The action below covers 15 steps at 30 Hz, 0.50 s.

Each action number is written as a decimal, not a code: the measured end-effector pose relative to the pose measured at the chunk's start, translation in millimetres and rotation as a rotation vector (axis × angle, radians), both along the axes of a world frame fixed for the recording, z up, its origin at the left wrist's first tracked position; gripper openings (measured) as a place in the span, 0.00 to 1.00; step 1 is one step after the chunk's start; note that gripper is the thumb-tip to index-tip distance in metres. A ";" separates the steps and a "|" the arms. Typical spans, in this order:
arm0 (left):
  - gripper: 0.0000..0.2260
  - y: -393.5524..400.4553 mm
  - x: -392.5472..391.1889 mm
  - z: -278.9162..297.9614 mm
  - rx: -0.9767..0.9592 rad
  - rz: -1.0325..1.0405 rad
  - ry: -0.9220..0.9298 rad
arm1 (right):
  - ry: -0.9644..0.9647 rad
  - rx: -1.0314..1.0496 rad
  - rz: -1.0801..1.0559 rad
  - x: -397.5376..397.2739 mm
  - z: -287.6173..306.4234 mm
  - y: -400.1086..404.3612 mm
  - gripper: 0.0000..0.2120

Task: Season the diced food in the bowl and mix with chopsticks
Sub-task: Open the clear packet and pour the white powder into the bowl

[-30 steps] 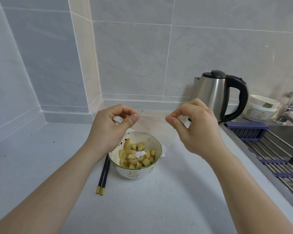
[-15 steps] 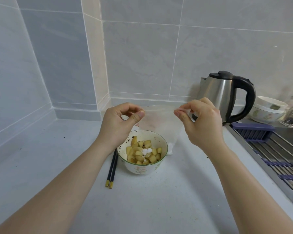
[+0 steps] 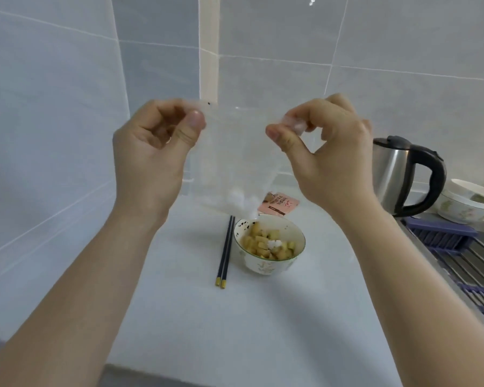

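A clear plastic bag (image 3: 235,152) with white powder in its lower corner hangs in the air above the counter. My left hand (image 3: 154,152) pinches its top left corner and my right hand (image 3: 322,152) pinches its top right corner. Below the bag stands a white bowl (image 3: 266,268) with a green rim, holding yellow diced food (image 3: 259,243) with a small heap of white powder on top. A pair of dark chopsticks (image 3: 225,251) with yellow ends lies on the counter just left of the bowl.
A pink sachet (image 3: 280,203) lies behind the bowl. A steel kettle (image 3: 403,174) with a black handle stands at the right, with stacked white bowls (image 3: 470,201) beside it. A sink rack (image 3: 458,263) runs along the right edge. Tiled walls close the corner.
Both hands have risen, lifting the bag well above the bowl. The view has tilted so the bowl and chopsticks sit lower in the frame, and the pink sachet has come into view.
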<state>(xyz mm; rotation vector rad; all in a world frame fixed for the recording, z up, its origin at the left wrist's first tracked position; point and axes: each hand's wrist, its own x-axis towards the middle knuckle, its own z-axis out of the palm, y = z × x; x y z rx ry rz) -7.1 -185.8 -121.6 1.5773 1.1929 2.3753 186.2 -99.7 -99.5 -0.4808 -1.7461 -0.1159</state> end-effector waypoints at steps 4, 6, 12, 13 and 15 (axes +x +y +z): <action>0.03 -79.4 -22.7 -21.9 -0.055 0.111 0.016 | -0.051 -0.119 0.194 -30.7 -21.8 -60.0 0.09; 0.02 -121.0 -33.1 -36.0 -0.098 0.165 0.005 | -0.083 -0.174 0.293 -45.6 -39.2 -88.5 0.09; 0.05 -249.0 -59.0 -90.5 -0.276 0.304 0.026 | -0.212 -0.348 0.599 -91.8 -110.9 -168.4 0.11; 0.05 -267.5 -62.3 -99.9 -0.318 0.332 0.045 | -0.234 -0.374 0.634 -98.4 -121.5 -179.1 0.11; 0.05 -304.2 -68.8 -120.2 -0.407 0.384 0.055 | -0.292 -0.413 0.700 -111.6 -142.5 -198.8 0.11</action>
